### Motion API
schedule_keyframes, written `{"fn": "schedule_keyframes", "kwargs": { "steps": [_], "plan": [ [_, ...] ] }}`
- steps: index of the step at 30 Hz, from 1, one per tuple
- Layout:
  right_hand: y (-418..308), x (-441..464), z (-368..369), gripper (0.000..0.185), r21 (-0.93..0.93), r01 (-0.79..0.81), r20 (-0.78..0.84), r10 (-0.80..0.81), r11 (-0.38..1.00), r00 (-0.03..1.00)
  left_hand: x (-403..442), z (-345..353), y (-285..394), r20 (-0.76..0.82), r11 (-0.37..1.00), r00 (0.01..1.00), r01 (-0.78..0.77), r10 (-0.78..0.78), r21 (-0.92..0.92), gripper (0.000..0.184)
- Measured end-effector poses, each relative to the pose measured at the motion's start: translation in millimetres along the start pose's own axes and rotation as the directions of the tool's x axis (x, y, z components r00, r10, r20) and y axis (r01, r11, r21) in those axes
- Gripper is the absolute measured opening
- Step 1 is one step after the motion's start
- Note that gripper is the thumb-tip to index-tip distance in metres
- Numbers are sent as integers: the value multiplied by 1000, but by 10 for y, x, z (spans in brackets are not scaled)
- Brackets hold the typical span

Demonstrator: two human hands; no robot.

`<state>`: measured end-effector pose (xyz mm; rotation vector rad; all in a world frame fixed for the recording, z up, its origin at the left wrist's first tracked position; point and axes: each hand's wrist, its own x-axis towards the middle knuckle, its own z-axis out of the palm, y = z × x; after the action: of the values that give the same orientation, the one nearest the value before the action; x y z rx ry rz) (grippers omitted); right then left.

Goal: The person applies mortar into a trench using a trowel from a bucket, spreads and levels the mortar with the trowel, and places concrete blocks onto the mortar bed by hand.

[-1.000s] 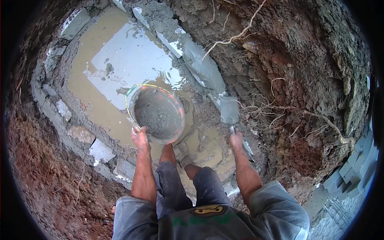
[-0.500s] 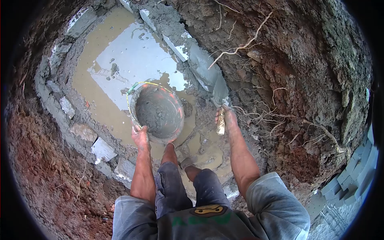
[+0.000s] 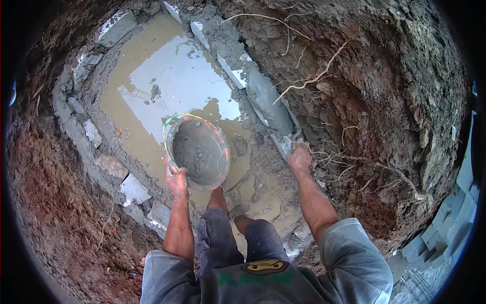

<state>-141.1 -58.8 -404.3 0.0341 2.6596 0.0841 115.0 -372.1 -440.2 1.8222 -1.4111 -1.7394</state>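
My left hand is closed on the near-left rim of a round bucket, which is tilted toward me and holds grey mortar. The bucket's yellow wire handle with a green grip rests at its far-left rim. At the near end of the mortar-covered block wall, my right hand is closed on a trowel. Its handle is hidden by the fingers, and little of the blade can be told apart from the grey mortar.
Muddy water lies inside a curved row of stones and blocks on the left. A steep earth bank with thin roots rises on the right. Grey blocks are stacked at the lower right.
The trowel has gone from in front of my right hand to the wall's near end, its blade turning over on the way. The bucket stays in my left hand. The whole view has shifted slightly.
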Motion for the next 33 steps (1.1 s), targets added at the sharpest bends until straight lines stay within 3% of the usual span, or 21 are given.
{"fn": "schedule_keyframes", "kwargs": {
  "steps": [1, 3, 7, 10, 11, 12, 16, 19, 20, 22, 24, 26, 29, 31, 33],
  "plan": [
    [-76, 206, 163, 52, -19, 48, -168, -50, 999, 985, 12, -6, -3, 0, 1000, 1000, 14, -14, 21, 44],
    [-388, 600, 17, 52, -8, 37, 3, -37, 999, 999, 4, -25, 1, -3, 998, 1000, 29, -28, 54, 43],
    [-432, 832, 26, 43, -46, 26, 83, -22, 999, 996, -132, 28, 94, 28, 997, 999, 20, -22, 73, 52],
    [53, 475, 158, 34, -60, -63, 211, 74, 996, 975, -332, 1, 218, 86, 995, 994, 59, -66, 79, 70],
    [251, 321, 257, 32, -74, -119, 216, 133, 990, 967, -378, 6, 272, 92, 995, 993, 68, -74, 67, 70],
    [341, -20, 48, 41, -48, -159, 202, 166, 986, 965, -433, 15, 319, 100, 995, 991, 79, -84, 53, 70],
    [947, -880, -206, 39, -128, -284, 235, 307, 950, 922, -673, -8, 503, 140, 988, 978, 147, -153, 52, 70],
    [1219, -1383, -394, 38, -13, -274, 189, 271, 962, 944, -930, -36, 723, 169, 993, 986, -15, -5, 117, 67],
    [1362, -1472, -299, 40, 39, -210, 77, 207, 977, 975, -1078, -32, 819, 193, 1000, 981, -22, 20, 6, 63],
    [1304, -1524, -564, 44, 35, -162, 246, 148, 986, 958, -1210, -92, 843, 169, 999, 985, -30, 22, 42, 64],
    [1154, -1521, -675, 48, 129, -78, 93, 66, 989, 993, -1396, -81, 990, 166, 997, 985, -64, 58, 34, 65],
    [1129, -1355, -491, 50, 152, 119, -100, -105, 981, 989, -1441, -190, 937, 207, 996, 977, -67, 56, 50, 66],
    [1104, -1085, -327, 50, 97, 137, -74, -130, 986, 989, -1533, -172, 849, 164, 994, 981, -94, 103, -64, 69],
    [1197, -897, -224, 43, 58, 70, 68, -73, 996, 995, -1531, -150, 722, 74, 983, 987, -133, 143, -124, 69],
    [1343, -928, -138, 39, 8, -1, 223, 0, 1000, 975, -1584, -182, 800, 147, 983, 973, -169, 177, -65, 72]
  ]
}}
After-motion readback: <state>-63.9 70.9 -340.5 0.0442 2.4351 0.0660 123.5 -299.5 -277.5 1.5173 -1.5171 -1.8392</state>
